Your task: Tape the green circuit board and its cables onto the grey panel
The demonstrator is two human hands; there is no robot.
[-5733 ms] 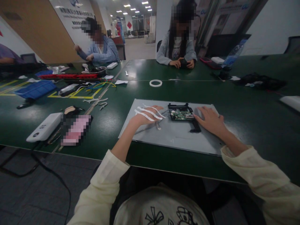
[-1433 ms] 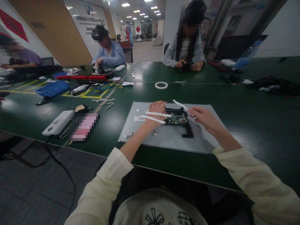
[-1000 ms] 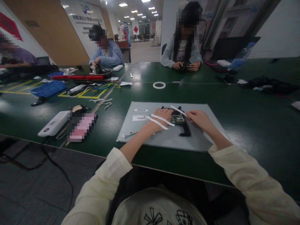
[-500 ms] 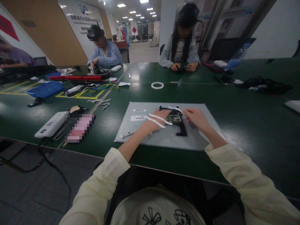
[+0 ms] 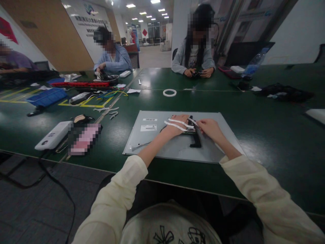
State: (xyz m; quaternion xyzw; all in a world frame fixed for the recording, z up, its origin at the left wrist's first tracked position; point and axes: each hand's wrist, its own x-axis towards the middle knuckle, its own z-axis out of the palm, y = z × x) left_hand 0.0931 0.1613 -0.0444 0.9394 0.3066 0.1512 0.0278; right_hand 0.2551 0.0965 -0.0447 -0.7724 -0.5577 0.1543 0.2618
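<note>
A grey flat panel (image 5: pixel 162 149) lies on the table before me, with a green circuit board and a black bracket (image 5: pixel 195 140) on it. My left hand (image 5: pixel 177 126) rests palm down over the board and hides much of it, fingers stretched to the right. Two white tape strips (image 5: pixel 177 125) lie across the back of that hand, their right ends sticking out over the board. Close by on the right, my right hand (image 5: pixel 209 128) pinches the end of another white tape strip (image 5: pixel 192 121), which runs towards my left fingertips.
Beyond the panel lies a tape roll (image 5: pixel 169 93). To the left are a white power bank (image 5: pixel 53 135), a pink phone (image 5: pixel 85 139), tape scraps (image 5: pixel 113 113) and a blue tray (image 5: pixel 46 97). A cable tie-like strip (image 5: pixel 141 145) lies on the panel. Co-workers sit across the table.
My left hand has moved right, further over the circuit board, carrying the tape strips on its back. My right hand stays nearly in place, still pinching its strip.
</note>
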